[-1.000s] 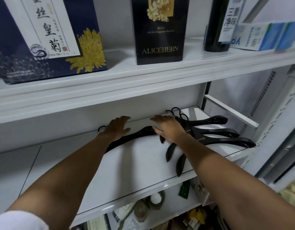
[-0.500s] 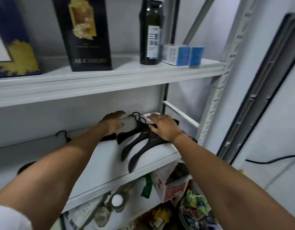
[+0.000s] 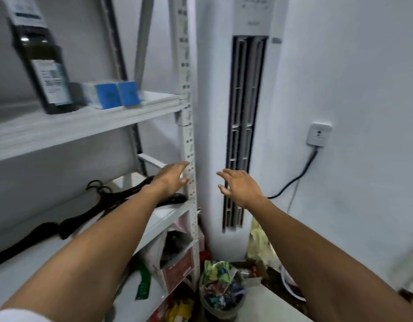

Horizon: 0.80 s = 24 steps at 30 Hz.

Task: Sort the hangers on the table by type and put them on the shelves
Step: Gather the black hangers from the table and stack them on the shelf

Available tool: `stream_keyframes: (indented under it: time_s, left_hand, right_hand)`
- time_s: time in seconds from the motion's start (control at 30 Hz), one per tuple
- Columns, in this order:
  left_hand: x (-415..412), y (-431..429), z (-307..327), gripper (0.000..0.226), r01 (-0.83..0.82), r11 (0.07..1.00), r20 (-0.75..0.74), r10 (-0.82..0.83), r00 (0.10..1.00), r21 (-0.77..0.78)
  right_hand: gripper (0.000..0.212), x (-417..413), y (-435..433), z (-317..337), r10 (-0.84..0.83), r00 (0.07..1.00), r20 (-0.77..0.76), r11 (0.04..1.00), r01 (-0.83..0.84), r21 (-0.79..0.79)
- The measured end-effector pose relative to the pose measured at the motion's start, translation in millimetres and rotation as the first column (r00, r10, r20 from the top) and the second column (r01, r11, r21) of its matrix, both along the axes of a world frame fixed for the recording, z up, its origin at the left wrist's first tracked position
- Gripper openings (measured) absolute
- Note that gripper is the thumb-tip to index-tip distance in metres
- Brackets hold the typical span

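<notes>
- Black hangers (image 3: 84, 218) lie together on the middle shelf (image 3: 170, 213), so that type seems placed.
- Left hand (image 3: 171, 180) and right hand (image 3: 241, 188) hover with fingers spread, holding nothing.
- The tabletop is out of view, so any remaining hangers cannot be judged.

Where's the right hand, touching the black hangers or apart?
Apart. Head view: right hand in front of the air conditioner, black hangers on the shelf.
</notes>
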<state>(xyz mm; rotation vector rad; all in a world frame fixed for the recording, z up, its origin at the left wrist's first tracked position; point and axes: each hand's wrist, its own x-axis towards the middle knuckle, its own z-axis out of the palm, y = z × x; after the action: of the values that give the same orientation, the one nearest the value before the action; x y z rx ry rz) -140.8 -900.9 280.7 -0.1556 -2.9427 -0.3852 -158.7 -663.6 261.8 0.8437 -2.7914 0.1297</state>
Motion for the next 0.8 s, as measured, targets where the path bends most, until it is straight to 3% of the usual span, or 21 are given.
stream_keyframes:
  time_s: [0.17,0.33,0.67,0.8]
  left_hand:
    - [-33.6,109.9,1.8,0.058,0.204,0.977,0.027,-0.202,0.979,-0.07]
    - [-53.4,229.2,-6.0,0.061,0.432,0.894,0.065,-0.427,0.902,-0.117]
    - [-42.0,438.8,-30.7,0.059,0.76,0.645,0.099,-0.754,0.65,-0.079]
    - [-23.8,501.1,-46.1,0.058,0.867,0.495,0.131,-0.857,0.499,-0.061]
  right_hand:
    - [0.05,10.3,110.3,-5.4,-0.216,0.976,0.004,0.976,0.216,-0.017]
    - [0.052,39.4,213.9,-15.9,-0.439,0.898,0.029,0.899,0.439,-0.006]
    - [0.053,136.6,370.8,-41.4,-0.783,0.613,0.108,0.616,0.788,-0.012]
    - [0.053,178.9,405.4,-57.1,-0.872,0.474,0.124,0.479,0.878,0.003]
